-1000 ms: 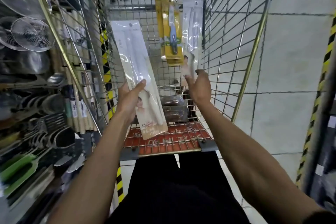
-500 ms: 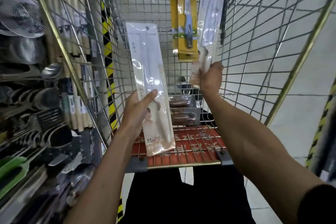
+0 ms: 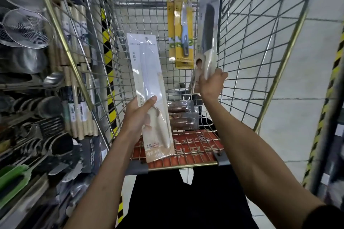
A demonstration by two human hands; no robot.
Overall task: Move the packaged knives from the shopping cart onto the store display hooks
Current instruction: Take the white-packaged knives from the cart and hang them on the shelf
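**Both hands gripping a knife pack, inside the cart**

Left hand (image 3: 138, 117): thumb pressed across the front of the long white knife pack (image 3: 147, 80), fingers curled behind it. The grip sits on the lower half. Most of the pack rises above the hand with its top leaning slightly left, and its bottom edge hangs just over the red child-seat flap (image 3: 188, 152).

Right hand (image 3: 211, 84): fist clamped round the handle end of the cleaver pack (image 3: 208, 29). The pack stands nearly upright above the fist, close to the right wall of the shopping cart (image 3: 260, 61). A wide dark blade shows through the plastic.

Between the two held packs, further off, the yellow knife packs (image 3: 181, 31) hang against the cart's far wall. Brown packs (image 3: 181, 115) lie on the cart floor, below and between the hands.

Left of the cart is the display shelving. A wire strainer (image 3: 26, 29) sits high up, a ladle (image 3: 53, 79) below it, and pale wooden rods (image 3: 80, 89) stand beside the cart wall. The hooks are too blurred to pick out.
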